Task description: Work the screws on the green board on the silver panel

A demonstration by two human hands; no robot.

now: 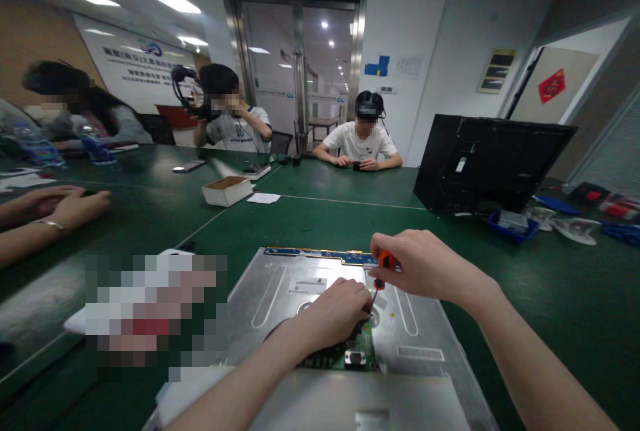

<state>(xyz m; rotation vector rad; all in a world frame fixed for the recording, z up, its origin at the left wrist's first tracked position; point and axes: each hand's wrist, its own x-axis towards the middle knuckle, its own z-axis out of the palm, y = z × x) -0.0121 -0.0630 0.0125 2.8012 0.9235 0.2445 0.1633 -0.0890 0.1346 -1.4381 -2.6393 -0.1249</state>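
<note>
Metal-backed panel (425, 324), lying flat on the green table (330, 224) beneath both hands, serves as reference for all positions. Green circuit board (369, 354) sits at the panel's middle, partly covered by the left hand (337, 307); blue circuit strip (320, 255) runs along the panel's far edge. Right hand (425, 263), above the panel, grips the handle of an orange-and-black screwdriver (379, 283), whose shaft slants down beside the left fingertips. Left fingers are curled; whether they pinch anything cannot be told, nor whether the tip is seated. For sound work, the driver is best held square to the work, pressed evenly and turned slowly, lest the tip slip across the board. Count: one panel, one green board, one blue strip, one screwdriver, two working hands; beyond the panel leftward, one white carton (227, 192) and two bottles (97, 145); beyond it rightward, one black screen housing (490, 167) and at least one blue tray (510, 233).
</note>
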